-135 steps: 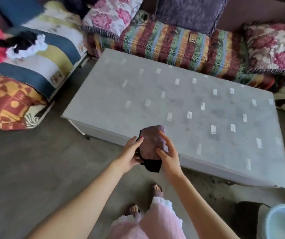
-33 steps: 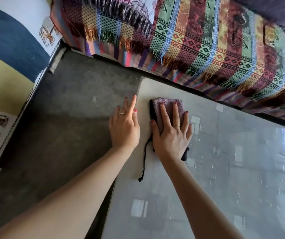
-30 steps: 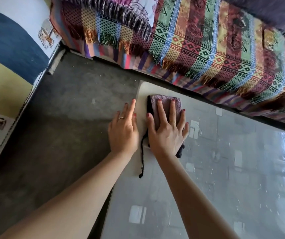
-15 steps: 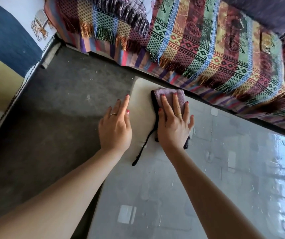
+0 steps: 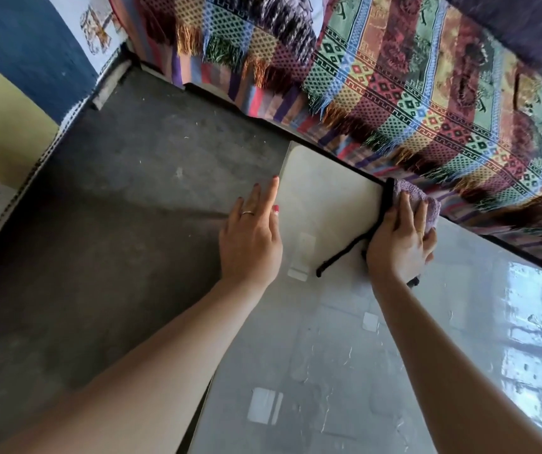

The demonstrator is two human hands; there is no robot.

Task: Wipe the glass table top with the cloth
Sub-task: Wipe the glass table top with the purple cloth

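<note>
The grey glass table top [image 5: 328,339] fills the lower right of the head view, its far left corner near the middle. My right hand [image 5: 400,244] presses flat on a mauve cloth [image 5: 408,193] with black trim, at the table's far edge beside the sofa. A black cord [image 5: 338,260] trails from the cloth across the glass. My left hand [image 5: 251,240] rests flat and empty on the table's left edge, fingers together, part of it over the floor.
A sofa with a striped, fringed woven throw [image 5: 410,93] runs right along the table's far edge. Dark concrete floor [image 5: 115,224] lies to the left. A blue, yellow and white covered seat [image 5: 10,93] stands at the far left.
My right hand has slid the cloth rightwards along the table's far edge, away from the corner. My left hand stays on the left edge. The view has shifted a little.
</note>
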